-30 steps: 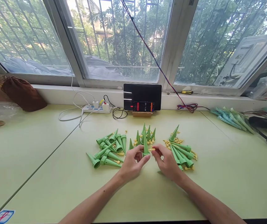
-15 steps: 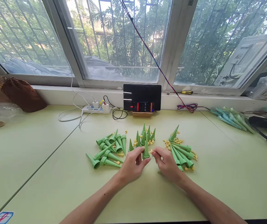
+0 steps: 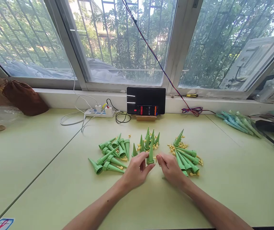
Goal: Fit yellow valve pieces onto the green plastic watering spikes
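Observation:
Between the thumb and fingers of my left hand [image 3: 137, 169] a green plastic watering spike [image 3: 150, 154] is gripped by its base, tip pointing up. My right hand [image 3: 171, 167] is closed in a pinch just to the right, on a small yellow valve piece [image 3: 155, 158] beside the spike's lower end. My fingers partly hide the valve piece, and I cannot tell whether it touches the spike. Behind my hands several green spikes [image 3: 147, 142] stand upright with yellow pieces among them.
Left of my hands lies a pile of green spikes [image 3: 113, 153]. On the right are more spikes [image 3: 186, 159] and yellow pieces [image 3: 175, 147]. At the back a phone [image 3: 147, 110] leans on a black screen [image 3: 146, 95], near a power strip [image 3: 99, 112] and cables.
The spike in my left hand has shifted slightly to the right. The right-hand fingers are tilted a little differently around the yellow piece. The piles look unchanged.

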{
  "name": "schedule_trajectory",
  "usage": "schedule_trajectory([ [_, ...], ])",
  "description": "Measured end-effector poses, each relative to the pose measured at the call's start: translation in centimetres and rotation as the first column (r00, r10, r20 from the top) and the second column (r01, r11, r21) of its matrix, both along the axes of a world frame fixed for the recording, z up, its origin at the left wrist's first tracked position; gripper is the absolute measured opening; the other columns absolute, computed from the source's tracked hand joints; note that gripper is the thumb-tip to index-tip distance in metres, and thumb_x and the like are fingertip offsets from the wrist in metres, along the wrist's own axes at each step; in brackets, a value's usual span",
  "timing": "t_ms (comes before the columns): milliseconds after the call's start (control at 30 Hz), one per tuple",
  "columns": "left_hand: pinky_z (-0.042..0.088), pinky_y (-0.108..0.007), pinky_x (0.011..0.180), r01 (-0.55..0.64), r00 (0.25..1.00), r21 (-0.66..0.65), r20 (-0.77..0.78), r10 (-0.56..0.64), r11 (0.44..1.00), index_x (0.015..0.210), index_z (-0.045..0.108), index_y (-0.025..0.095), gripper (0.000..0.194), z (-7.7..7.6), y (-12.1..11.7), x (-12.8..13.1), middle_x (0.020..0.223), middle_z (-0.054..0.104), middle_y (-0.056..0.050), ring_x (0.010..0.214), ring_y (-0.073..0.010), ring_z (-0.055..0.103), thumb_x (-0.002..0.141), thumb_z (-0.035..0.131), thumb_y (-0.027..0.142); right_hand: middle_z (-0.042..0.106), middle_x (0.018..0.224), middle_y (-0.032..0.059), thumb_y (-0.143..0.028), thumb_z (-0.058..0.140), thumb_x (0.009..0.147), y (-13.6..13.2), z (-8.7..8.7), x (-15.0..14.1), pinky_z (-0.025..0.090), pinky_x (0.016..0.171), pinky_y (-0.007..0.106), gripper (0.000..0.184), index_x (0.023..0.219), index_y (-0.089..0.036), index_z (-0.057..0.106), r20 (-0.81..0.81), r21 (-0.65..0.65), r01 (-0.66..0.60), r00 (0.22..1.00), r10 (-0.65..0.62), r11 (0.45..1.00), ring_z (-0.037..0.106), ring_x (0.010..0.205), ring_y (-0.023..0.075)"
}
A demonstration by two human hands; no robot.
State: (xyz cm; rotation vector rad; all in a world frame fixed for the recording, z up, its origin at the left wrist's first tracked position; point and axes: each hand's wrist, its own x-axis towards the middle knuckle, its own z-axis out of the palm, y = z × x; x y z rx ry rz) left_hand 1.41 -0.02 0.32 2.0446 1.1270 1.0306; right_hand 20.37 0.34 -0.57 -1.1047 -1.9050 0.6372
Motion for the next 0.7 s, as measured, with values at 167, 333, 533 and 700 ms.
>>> schedule_trajectory([
  [167, 0.037, -0.023, 0.055, -0.021, 0.998, -0.083, 0.064, 0.027, 0.996, 0.1, 0.06, 0.016, 0.023, 0.1, -0.1, 0.3, 0.063, 0.046, 0.005, 0.056, -0.0115, 0.044, 0.089, 0.064, 0.036, 0.043, 0.06, -0.0038, -0.039, 0.036, 0.106, -0.2, 0.5, -0.2, 0.032, 0.054, 0.026, 0.043, 0.068, -0.021, 0.044, -0.015, 0.0, 0.029, 0.999, -0.029, 1.0, 0.039, 0.055, 0.0122],
  [333, 0.033, -0.023, 0.053, 0.015, 0.983, -0.18, 0.182, 0.018, 0.984, 0.104, 0.064, 0.015, 0.03, 0.8, -0.2, 0.5, 0.061, 0.042, 0.006, 0.056, -0.0111, 0.039, 0.091, 0.062, 0.042, 0.056, 0.07, -0.001, -0.036, 0.045, 0.104, -0.5, 1.3, -0.4, 0.041, 0.058, 0.025, 0.024, 0.094, -0.02, 0.059, -0.091, -0.017, 0.017, 0.996, -0.018, 1.0, 0.051, 0.061, 0.0138],
  [533, 0.029, -0.023, 0.052, 0.024, 0.974, -0.2, 0.226, 0.022, 0.98, 0.099, 0.065, 0.015, 0.033, 1.3, -0.1, 0.4, 0.061, 0.038, 0.006, 0.056, -0.0104, 0.035, 0.091, 0.062, 0.046, 0.063, 0.079, 0.0027, -0.034, 0.047, 0.103, -0.7, 1.2, -0.4, 0.048, 0.061, 0.027, 0.019, 0.105, -0.02, 0.06, -0.141, 0.07, 0.015, 0.99, -0.005, 0.997, 0.057, 0.064, 0.015],
  [700, 0.029, -0.023, 0.053, 0.039, 0.975, -0.194, 0.222, 0.005, 0.98, 0.097, 0.064, 0.015, 0.031, 1.2, -0.2, 0.4, 0.061, 0.037, 0.006, 0.057, -0.0107, 0.034, 0.091, 0.062, 0.046, 0.06, 0.074, 0.001, -0.032, 0.046, 0.103, -0.6, 1.2, -0.4, 0.049, 0.059, 0.026, 0.019, 0.1, -0.021, 0.061, -0.151, 0.102, 0.015, 0.988, 0.001, 0.995, 0.056, 0.06, 0.0142],
])
